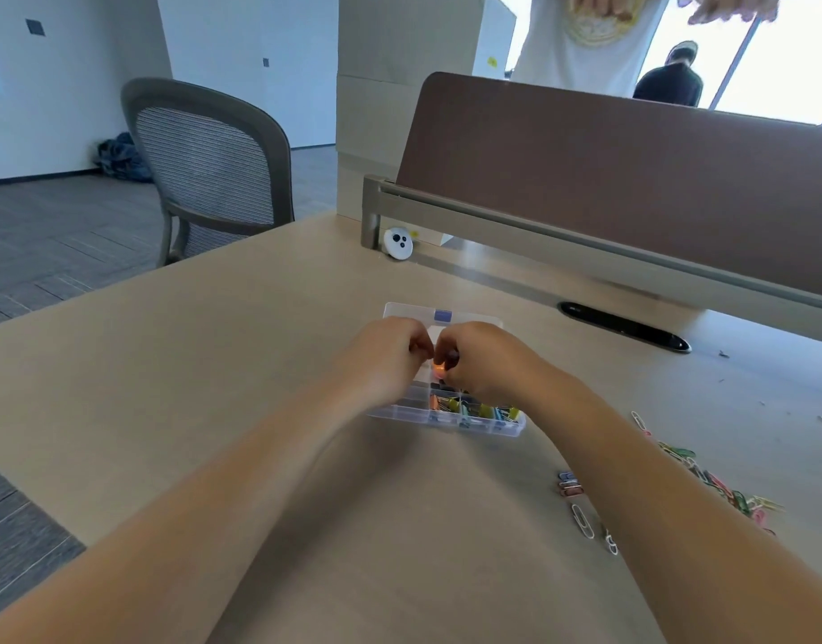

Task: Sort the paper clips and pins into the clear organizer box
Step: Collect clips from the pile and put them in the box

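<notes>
Room: grey plank floor [51, 253] at left, white wall [51, 86] behind it, a dark bundle [120, 155] on the floor at the wall's foot. A grey mesh-back office chair [213, 165] stands at the far left corner of the tan desk [190, 364]. A small white round device [398, 244] sits at the far edge of the desk, against the foot of the brown partition [609, 178], which runs off to the right.

Centre: the clear organizer box [446, 418] lies on the desk, its lid [443, 315] open toward the far side. Near-row compartments hold coloured clips: orange, yellow, blue, green.

Left hand [385, 360]: over the left part of the box, fingers curled, tips meeting the right hand's. Cannot tell whether it grips anything.

Right hand [483, 360]: over the middle of the box, thumb and fingers pinching a small orange piece [438, 367]. The piece is above the box, between the two hands; too blurred to say clip or pin.

Right of the box: a dark oval cable slot [625, 326] on the far side. Nearer, loose paper clips [706, 471] are scattered on the desk beyond the right forearm, well apart from the box, with a small cluster [569, 485] and a white clip [582, 520] on the forearm's left.

Behind the partition: a person in a white shirt [581, 39], another in dark clothing [669, 81], bright windows [795, 62].
</notes>
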`<state>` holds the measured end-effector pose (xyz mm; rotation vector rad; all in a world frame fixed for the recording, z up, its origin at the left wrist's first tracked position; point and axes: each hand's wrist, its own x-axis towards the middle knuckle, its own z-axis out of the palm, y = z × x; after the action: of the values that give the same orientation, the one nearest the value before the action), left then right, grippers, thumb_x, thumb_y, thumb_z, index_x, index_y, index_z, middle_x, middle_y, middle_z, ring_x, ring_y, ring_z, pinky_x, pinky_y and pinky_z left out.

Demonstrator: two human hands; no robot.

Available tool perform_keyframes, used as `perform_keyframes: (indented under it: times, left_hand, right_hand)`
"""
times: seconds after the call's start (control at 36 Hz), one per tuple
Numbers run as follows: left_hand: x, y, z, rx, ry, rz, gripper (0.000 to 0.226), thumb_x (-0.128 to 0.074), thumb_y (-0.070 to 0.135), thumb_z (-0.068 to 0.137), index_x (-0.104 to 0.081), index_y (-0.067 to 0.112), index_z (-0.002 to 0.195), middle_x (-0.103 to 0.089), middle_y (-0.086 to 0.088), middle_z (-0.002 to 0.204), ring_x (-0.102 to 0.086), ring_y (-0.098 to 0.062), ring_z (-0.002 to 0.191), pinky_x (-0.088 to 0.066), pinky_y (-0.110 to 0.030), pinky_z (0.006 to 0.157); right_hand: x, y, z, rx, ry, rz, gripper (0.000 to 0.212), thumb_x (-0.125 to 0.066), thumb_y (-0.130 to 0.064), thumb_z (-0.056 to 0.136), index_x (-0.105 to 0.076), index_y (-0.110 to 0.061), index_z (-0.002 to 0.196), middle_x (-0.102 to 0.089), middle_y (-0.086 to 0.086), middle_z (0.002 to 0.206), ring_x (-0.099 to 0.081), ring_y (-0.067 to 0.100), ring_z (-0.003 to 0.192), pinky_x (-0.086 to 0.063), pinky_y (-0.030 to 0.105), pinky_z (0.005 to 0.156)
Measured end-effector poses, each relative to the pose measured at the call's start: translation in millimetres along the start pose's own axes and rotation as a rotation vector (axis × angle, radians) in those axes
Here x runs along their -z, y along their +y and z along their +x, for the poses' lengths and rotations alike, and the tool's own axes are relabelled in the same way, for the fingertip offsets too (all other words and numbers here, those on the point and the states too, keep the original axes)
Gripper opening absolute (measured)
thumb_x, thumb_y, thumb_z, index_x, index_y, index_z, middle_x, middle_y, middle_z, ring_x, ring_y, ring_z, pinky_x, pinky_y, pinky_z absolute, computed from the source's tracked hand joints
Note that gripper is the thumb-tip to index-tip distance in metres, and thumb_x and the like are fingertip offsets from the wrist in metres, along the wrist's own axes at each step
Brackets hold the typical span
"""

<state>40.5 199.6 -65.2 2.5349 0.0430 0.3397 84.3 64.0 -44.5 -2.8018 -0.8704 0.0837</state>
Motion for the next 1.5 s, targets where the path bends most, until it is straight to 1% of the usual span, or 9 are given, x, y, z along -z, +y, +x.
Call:
perform_keyframes:
  times: [0.14, 0.28, 0.36, 0.56, 0.78, 1.08, 1.25, 1.39, 1.5]
  left_hand:
    - [-0.1, 0.5, -1.1, -0.001, 0.008, -0.004, 0.021, -0.050, 0.020, 0.097, -0.070, 0.020, 0.101, -0.055, 0.010, 0.080, -0.050, -0.006, 0.067, -0.032, -0.012, 0.055]
    - [1.6, 2.4, -2.4, 0.010, -0.004, 0.005, 0.021, -0.049, 0.020, 0.097, -0.069, 0.019, 0.104, -0.058, 0.007, 0.088, -0.054, -0.011, 0.076, -0.039, -0.020, 0.066]
    - [1.4, 3.1, -2.1, 0.016, -0.010, 0.002, 0.021, -0.049, 0.020, 0.097, -0.069, 0.020, 0.103, -0.059, 0.007, 0.088, -0.054, -0.011, 0.076, -0.036, -0.019, 0.060]
    - [0.1, 6.1, -3.6, 0.010, -0.024, 0.011, 0.023, -0.050, 0.024, 0.097, -0.070, 0.019, 0.106, -0.067, 0.001, 0.100, -0.054, -0.012, 0.081, -0.039, -0.021, 0.068]
    - [-1.1, 8.3, -3.9, -0.012, -0.072, 0.053, 0.025, -0.051, 0.021, 0.096, -0.072, 0.019, 0.110, -0.069, 0.000, 0.111, -0.059, -0.013, 0.090, -0.037, -0.020, 0.075]
    - [-1.8, 27.6, -11.2, -0.047, -0.082, 0.045, 0.025, -0.048, 0.020, 0.096, -0.072, 0.019, 0.103, -0.069, 0.001, 0.104, -0.060, -0.014, 0.087, -0.041, -0.022, 0.069]
    - [-7.2, 60.8, -23.1, -0.101, -0.077, 0.034, 0.020, -0.050, 0.023, 0.095, -0.070, 0.019, 0.094, -0.066, 0.003, 0.088, -0.055, -0.010, 0.073, -0.037, -0.020, 0.058]
    - [-18.3, 98.6, -36.2, -0.162, -0.109, -0.022, 0.019, -0.052, 0.026, 0.093, -0.068, 0.018, 0.087, -0.065, 0.004, 0.085, -0.059, -0.015, 0.077, -0.044, -0.029, 0.065]
    - [-28.9, 134.0, -51.1, -0.215, -0.142, -0.012, 0.018, -0.053, 0.031, 0.093, -0.068, 0.023, 0.093, -0.066, 0.007, 0.094, -0.060, -0.013, 0.085, -0.047, -0.030, 0.071]
  right_hand:
    - [-0.3, 0.5, -1.5, 0.011, -0.006, 0.024, 0.028, -0.065, -0.007, 0.088, -0.064, -0.020, 0.112, -0.065, 0.001, 0.106, -0.061, 0.018, 0.091, -0.052, 0.027, 0.083]
    - [-1.1, 1.1, -1.4, 0.002, -0.018, 0.070, 0.032, -0.067, -0.008, 0.088, -0.060, -0.021, 0.116, -0.064, 0.000, 0.108, -0.060, 0.017, 0.091, -0.051, 0.025, 0.083]
    - [-0.5, 1.6, -2.1, 0.003, -0.018, 0.077, 0.030, -0.067, -0.011, 0.088, -0.060, -0.022, 0.115, -0.065, -0.001, 0.107, -0.060, 0.016, 0.090, -0.051, 0.026, 0.083]
    - [2.5, 4.6, -5.0, 0.024, 0.004, 0.080, 0.025, -0.065, -0.010, 0.090, -0.062, -0.020, 0.112, -0.065, -0.001, 0.104, -0.060, 0.014, 0.088, -0.042, 0.018, 0.070]
    - [3.5, 9.0, -6.0, 0.007, 0.038, 0.066, 0.026, -0.066, -0.008, 0.088, -0.065, -0.018, 0.111, -0.065, 0.002, 0.108, -0.060, 0.019, 0.092, -0.048, 0.022, 0.079]
    - [4.0, 21.4, -18.1, -0.019, 0.090, 0.058, 0.028, -0.058, -0.004, 0.088, -0.066, -0.020, 0.109, -0.065, 0.000, 0.108, -0.058, 0.015, 0.091, -0.047, 0.024, 0.079]
    - [19.5, 42.1, -56.8, -0.055, 0.109, 0.075, 0.025, -0.055, -0.007, 0.091, -0.064, -0.019, 0.111, -0.063, 0.000, 0.112, -0.053, 0.015, 0.092, -0.041, 0.024, 0.076]
    - [38.9, 68.6, -100.2, -0.133, 0.142, 0.097, 0.025, -0.052, -0.009, 0.091, -0.064, -0.020, 0.110, -0.063, -0.001, 0.114, -0.051, 0.014, 0.092, -0.037, 0.024, 0.077]
    - [50.8, 89.9, -137.9, -0.189, 0.159, 0.100, 0.023, -0.054, -0.011, 0.091, -0.065, -0.019, 0.110, -0.063, 0.000, 0.115, -0.056, 0.019, 0.104, -0.043, 0.026, 0.084]
